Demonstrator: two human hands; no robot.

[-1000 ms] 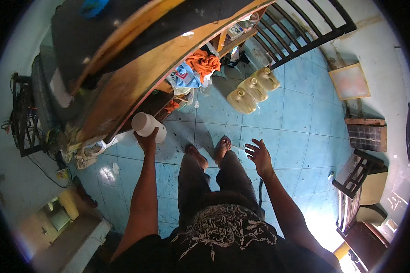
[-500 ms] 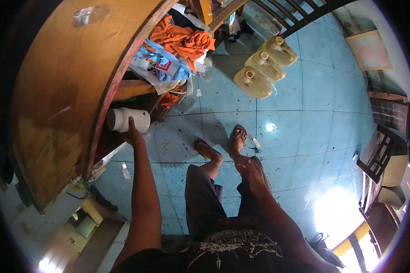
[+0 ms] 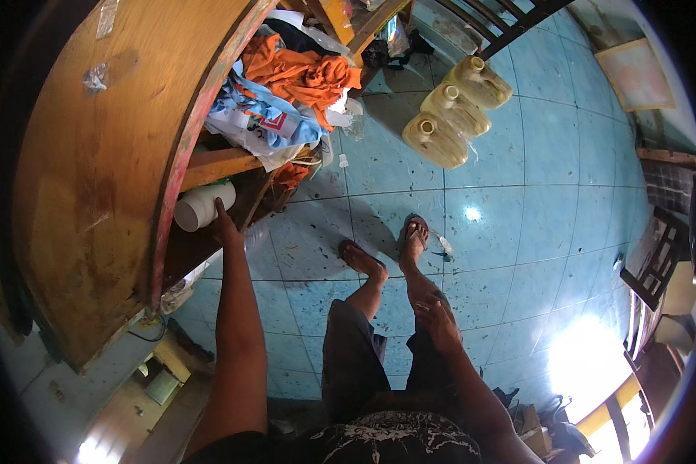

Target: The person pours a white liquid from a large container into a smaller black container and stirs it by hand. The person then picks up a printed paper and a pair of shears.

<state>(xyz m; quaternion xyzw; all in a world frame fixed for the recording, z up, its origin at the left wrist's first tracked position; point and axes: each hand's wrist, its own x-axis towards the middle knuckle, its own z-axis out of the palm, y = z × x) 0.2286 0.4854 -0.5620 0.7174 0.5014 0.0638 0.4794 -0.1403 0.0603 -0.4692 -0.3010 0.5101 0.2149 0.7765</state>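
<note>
My left hand [image 3: 226, 225] grips the side of a white plastic jar [image 3: 207, 204]. The jar lies tilted inside the lower compartment of a wooden cabinet [image 3: 85, 209], its narrower end toward the cabinet's red-edged side. Just above it runs a wooden shelf edge [image 3: 218, 167], with orange cloth [image 3: 301, 73] and light blue cloth [image 3: 274, 108] heaped over it. Over my knee, my right hand [image 3: 439, 325] hangs with loosely parted fingers and nothing visible in it.
Three yellowish plastic jerrycans [image 3: 448, 116] stand on the wet, speckled blue tile floor [image 3: 487, 240]. A dark wooden rack [image 3: 503, 19] is at the far edge. Chairs [image 3: 657, 263] and a framed panel [image 3: 634, 75] line the right side.
My left hand has pushed the jar deeper into the cabinet compartment, and the jar is now more tilted. My right hand has shifted slightly on my knee. The view has moved a little.
</note>
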